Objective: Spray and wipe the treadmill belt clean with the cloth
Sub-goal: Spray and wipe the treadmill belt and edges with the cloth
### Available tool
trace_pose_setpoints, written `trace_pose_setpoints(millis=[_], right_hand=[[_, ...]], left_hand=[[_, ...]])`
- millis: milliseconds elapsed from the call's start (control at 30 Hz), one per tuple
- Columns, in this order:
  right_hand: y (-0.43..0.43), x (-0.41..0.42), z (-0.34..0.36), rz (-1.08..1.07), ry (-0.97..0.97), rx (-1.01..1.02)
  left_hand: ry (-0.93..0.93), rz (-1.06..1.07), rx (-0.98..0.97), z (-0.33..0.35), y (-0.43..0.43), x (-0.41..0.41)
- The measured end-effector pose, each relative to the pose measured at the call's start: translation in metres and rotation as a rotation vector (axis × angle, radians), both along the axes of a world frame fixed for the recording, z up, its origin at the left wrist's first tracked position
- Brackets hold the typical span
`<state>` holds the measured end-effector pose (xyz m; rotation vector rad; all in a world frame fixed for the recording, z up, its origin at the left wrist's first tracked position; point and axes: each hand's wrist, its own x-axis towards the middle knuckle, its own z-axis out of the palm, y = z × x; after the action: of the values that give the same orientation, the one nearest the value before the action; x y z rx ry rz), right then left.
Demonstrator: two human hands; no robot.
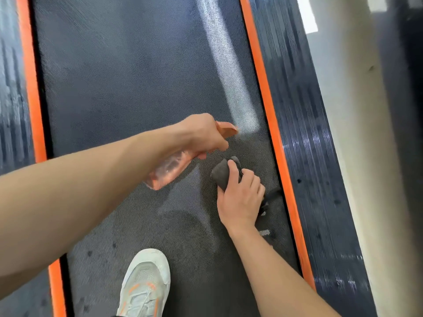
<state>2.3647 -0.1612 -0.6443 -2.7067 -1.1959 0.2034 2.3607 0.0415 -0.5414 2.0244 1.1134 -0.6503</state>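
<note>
Dark woven treadmill belt (128,88); left hand (201,133) curled round clear orange plastic spray bottle (169,170) above it; right hand (240,197) gripping crumpled grey cloth (223,173) under its fingertips, just right of bottle

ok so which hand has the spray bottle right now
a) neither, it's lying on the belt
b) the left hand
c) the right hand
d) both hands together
b: the left hand grips the spray bottle over the treadmill belt, while the right hand holds only the cloth, low on the belt.
</note>
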Motion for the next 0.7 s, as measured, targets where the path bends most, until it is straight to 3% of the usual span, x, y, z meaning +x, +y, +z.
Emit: trace_pose_setpoints(millis=[400, 467, 600, 700], right_hand=[[-0.006, -0.012, -0.003, -0.032, -0.015, -0.025], [-0.002, -0.003, -0.003, 0.046, -0.04, 0.001], [0.067, 0.07, -0.013, 0.44, -0.129, 0.043], [0.143, 0.12, -0.012, 0.445, -0.126, 0.001]], left_hand=[[0.02, 0.017, -0.064, -0.006, 0.016, -0.045], [-0.029, 0.097, -0.098, -0.006, 0.023, -0.054], [-0.19, 0.331, -0.131, -0.009, 0.036, -0.066], [-0.319, 0.439, -0.167, -0.01, 0.038, -0.066]])
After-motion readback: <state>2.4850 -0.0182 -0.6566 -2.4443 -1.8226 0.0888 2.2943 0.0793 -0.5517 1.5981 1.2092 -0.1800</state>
